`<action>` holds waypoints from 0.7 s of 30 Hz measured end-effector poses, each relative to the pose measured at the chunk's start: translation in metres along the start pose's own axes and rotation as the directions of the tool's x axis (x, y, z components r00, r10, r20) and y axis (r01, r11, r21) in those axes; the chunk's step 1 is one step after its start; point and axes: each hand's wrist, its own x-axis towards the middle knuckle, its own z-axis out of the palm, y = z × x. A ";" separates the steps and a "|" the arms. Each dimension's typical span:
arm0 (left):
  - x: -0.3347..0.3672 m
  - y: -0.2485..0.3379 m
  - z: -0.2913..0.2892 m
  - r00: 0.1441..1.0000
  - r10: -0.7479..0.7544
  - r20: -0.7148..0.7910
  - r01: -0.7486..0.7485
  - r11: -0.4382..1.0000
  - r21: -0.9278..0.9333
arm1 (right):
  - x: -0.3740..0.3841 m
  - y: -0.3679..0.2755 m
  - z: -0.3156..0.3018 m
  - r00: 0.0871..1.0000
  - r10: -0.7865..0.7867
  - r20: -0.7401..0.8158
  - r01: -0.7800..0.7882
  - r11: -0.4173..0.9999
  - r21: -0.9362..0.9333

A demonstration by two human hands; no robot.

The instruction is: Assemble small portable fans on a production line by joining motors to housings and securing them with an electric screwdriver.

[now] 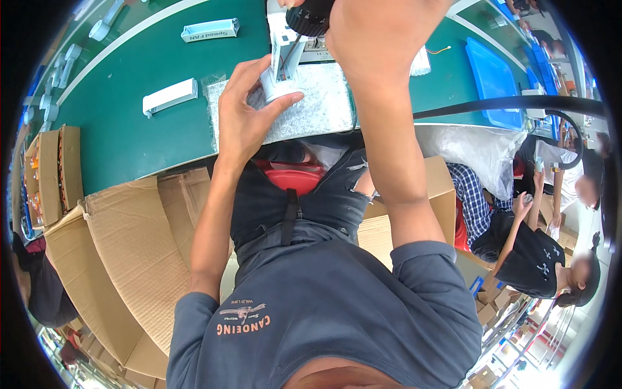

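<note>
My left hand (246, 107) wraps its fingers and thumb round the lower part of a white plastic housing (282, 94) with a round base. A thin dark wire runs inside the housing's open frame. My right hand (379, 35), raised at the top of the view, grips a black electric screwdriver (310, 19). Its thin shaft slants down to the housing; where the tip meets it is too small to tell. Beneath the housing lies a sheet of clear bubble wrap (321, 107) at the table's front edge. My right fingers are partly out of the picture.
Two pale plastic covers (170, 97) lie on the green table (123, 129) to the left. A blue tray (495, 81) sits at the right, near a black cable (492, 106). Cardboard boxes (129, 240) stand beside my legs. Several people work at the right.
</note>
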 end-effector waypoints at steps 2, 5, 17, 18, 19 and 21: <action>0.000 0.004 0.000 1.000 0.009 -0.002 -0.009 1.000 0.029 | 0.001 -0.001 0.000 1.000 0.011 -0.013 -0.011 1.000 0.002; 0.002 0.002 0.003 1.000 0.023 -0.006 -0.023 0.999 0.048 | -0.001 -0.003 -0.001 1.000 0.010 -0.026 -0.010 1.000 -0.001; -0.007 0.007 -0.003 0.981 -0.157 -0.114 0.104 0.922 -0.373 | -0.020 -0.047 -0.048 0.885 0.402 -0.235 -0.463 0.819 -0.340; -0.007 0.008 -0.004 0.983 -0.178 -0.045 0.151 0.922 -0.357 | -0.036 -0.040 -0.070 0.888 0.417 -0.195 -0.460 0.810 -0.365; -0.005 0.008 -0.002 0.982 -0.179 -0.052 0.150 0.924 -0.352 | -0.053 -0.028 -0.088 0.888 0.434 -0.153 -0.458 0.801 -0.385; -0.002 0.006 0.004 0.999 -0.047 0.015 0.049 0.981 -0.190 | -0.069 -0.019 -0.086 0.917 0.383 -0.112 -0.396 0.839 -0.374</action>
